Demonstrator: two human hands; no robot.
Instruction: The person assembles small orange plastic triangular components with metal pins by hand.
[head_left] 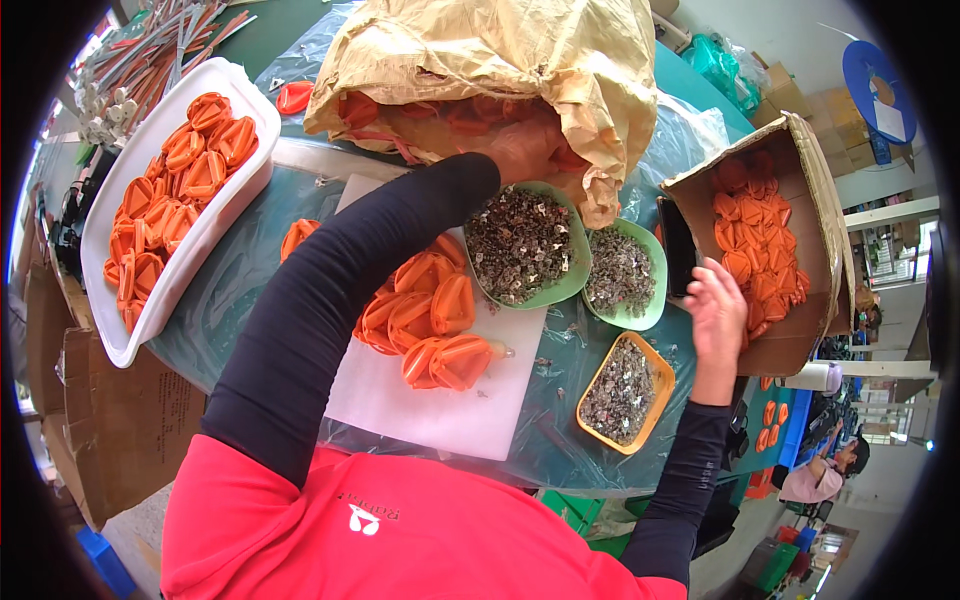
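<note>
My left hand reaches into the mouth of a large tan paper sack that holds orange plastic parts; its fingers are mostly hidden there. Beside the carton at the right, my right hand is raised, fingers loosely bent and apart, with nothing visible in it. Under my left forearm, several rounded orange plastic parts lie on a white foam sheet. Next to them stand two green bowls and a yellow-orange tray, all filled with small metal pieces.
A white tub of orange parts stands at the left. The open cardboard carton at the right holds more of them. Clear plastic covers the green table. A person sits farther off at the right.
</note>
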